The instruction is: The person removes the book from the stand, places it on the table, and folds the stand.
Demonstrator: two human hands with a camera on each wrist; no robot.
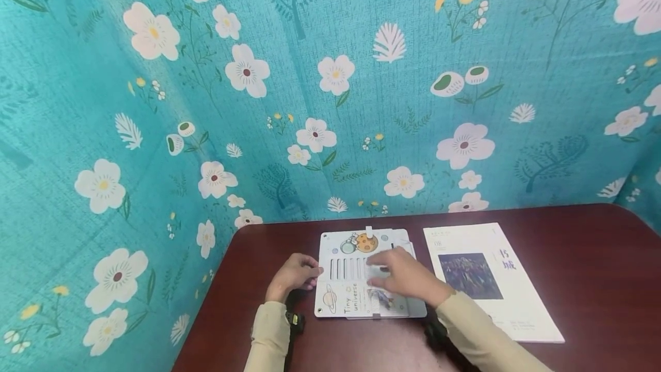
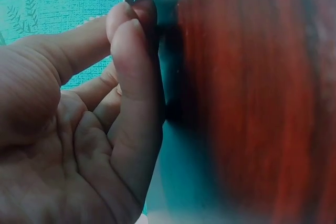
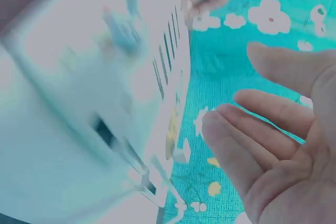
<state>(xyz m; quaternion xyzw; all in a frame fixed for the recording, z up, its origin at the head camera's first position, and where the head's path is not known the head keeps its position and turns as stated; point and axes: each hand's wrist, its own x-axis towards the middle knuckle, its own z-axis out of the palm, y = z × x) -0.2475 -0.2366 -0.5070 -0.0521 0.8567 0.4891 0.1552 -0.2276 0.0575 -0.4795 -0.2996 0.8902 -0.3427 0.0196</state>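
A flat white book stand lies on the table, printed with an astronaut, planets and "Tiny universe", with a row of slots in its middle. At its left edge, my left hand pinches the rim between thumb and fingers; the left wrist view shows the fingertips meeting at the panel's thin edge. Over the stand's right half hovers my right hand, thumb and fingers spread. Seen from the right wrist, the right hand holds nothing and is apart from the panel. Small clear clips stick out at the stand's top edge.
To the right of the stand lies a white magazine with a dark picture on its cover. The dark red wooden table ends at a teal floral curtain behind and to the left.
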